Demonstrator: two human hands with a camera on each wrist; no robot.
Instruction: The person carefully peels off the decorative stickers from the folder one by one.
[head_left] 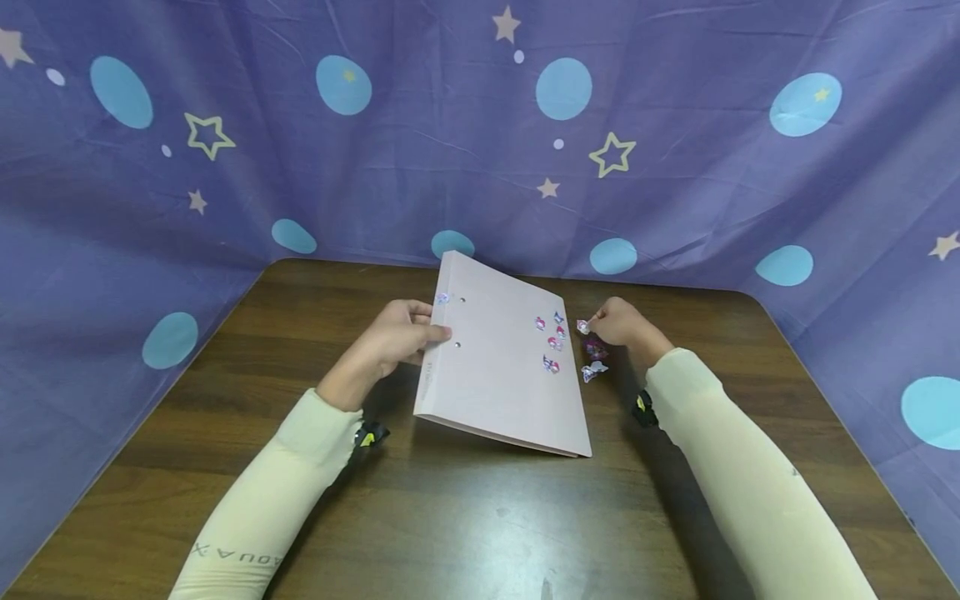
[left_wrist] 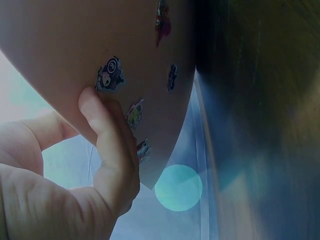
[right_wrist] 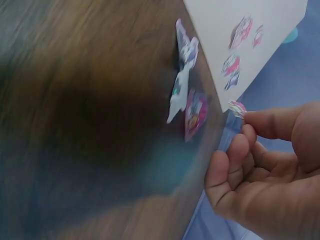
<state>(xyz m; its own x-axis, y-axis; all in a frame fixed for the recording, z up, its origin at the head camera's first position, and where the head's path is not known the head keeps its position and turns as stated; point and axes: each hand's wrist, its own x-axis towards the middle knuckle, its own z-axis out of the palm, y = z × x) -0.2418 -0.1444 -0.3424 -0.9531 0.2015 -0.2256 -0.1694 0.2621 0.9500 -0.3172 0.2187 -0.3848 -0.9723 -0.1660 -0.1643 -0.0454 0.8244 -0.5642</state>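
Head view overhead — wrist views close

A dark brown wooden table [head_left: 465, 517] with rounded far corners carries a pale pink closed cardboard folder [head_left: 498, 379] near the middle, toward the far edge. Just beside the folder's right edge, two small colourful paper stickers [head_left: 595, 360] lie on the wood.
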